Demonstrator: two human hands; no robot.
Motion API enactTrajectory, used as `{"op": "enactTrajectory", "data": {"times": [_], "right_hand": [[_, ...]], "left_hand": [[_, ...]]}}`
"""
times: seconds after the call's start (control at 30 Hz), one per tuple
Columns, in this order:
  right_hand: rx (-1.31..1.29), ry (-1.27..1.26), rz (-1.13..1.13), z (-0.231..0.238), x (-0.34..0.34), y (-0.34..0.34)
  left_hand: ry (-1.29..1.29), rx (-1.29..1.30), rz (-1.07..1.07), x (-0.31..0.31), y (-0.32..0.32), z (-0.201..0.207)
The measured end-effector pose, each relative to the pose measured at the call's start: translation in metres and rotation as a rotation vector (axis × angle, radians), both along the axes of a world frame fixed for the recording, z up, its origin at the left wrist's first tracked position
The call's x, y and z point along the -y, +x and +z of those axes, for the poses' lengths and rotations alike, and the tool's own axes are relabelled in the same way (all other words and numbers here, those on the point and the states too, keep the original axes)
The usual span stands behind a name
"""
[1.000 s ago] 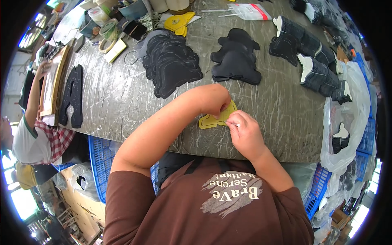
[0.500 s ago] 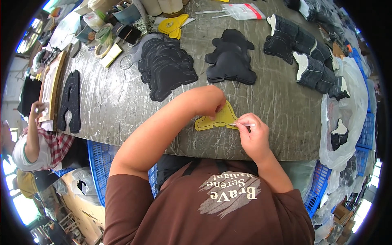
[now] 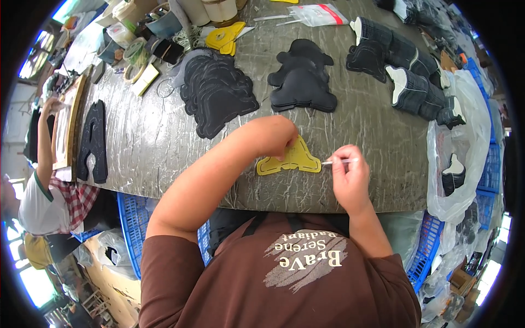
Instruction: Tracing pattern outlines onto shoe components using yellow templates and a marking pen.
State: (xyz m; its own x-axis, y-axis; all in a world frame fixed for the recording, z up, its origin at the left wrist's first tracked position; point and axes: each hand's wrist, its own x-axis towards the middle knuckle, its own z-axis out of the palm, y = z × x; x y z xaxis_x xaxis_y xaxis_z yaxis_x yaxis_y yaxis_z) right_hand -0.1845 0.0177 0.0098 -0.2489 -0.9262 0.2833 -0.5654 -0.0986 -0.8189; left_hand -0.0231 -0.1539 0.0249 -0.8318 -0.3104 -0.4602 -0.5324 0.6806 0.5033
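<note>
A flat yellow template (image 3: 299,156) with curved edges and dashed slots lies on the table before me. My left hand (image 3: 278,136) is bent over its upper left part, fingers pressed down on it; the fingertips are partly hidden. Just right of the template, my right hand (image 3: 351,177) pinches a slim, pale marking pen (image 3: 328,162). The pen's tip points left, near the template's right corner. Whether another piece lies beneath the template I cannot tell.
Beyond my hands lie two piles of black cut pieces, one fanned (image 3: 216,90) and one stacked (image 3: 303,82). Black-and-white stitched bundles (image 3: 413,93) lie at right beside a clear plastic bag (image 3: 473,147). Pots (image 3: 164,19) and another yellow template (image 3: 224,37) are far left. A co-worker (image 3: 44,202) stands left.
My right hand has moved slightly right, drawing the pen off the template's edge. My left hand stays on the template. The co-worker's arm is higher. The whole view has shifted a little.
</note>
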Motion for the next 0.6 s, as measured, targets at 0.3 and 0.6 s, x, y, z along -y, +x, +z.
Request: {"op": "enactTrajectory", "data": {"times": [0.3, 0.6], "right_hand": [[-0.309, 0.04, -0.059, 0.003, 0.067, -0.03], [-0.497, 0.187, -0.069, -0.02, 0.107, -0.043]], "left_hand": [[-0.185, -0.329, 0.224, -0.012, 0.023, -0.009], [0.11, -0.691, 0.932, 0.045, 0.114, 0.001]]}}
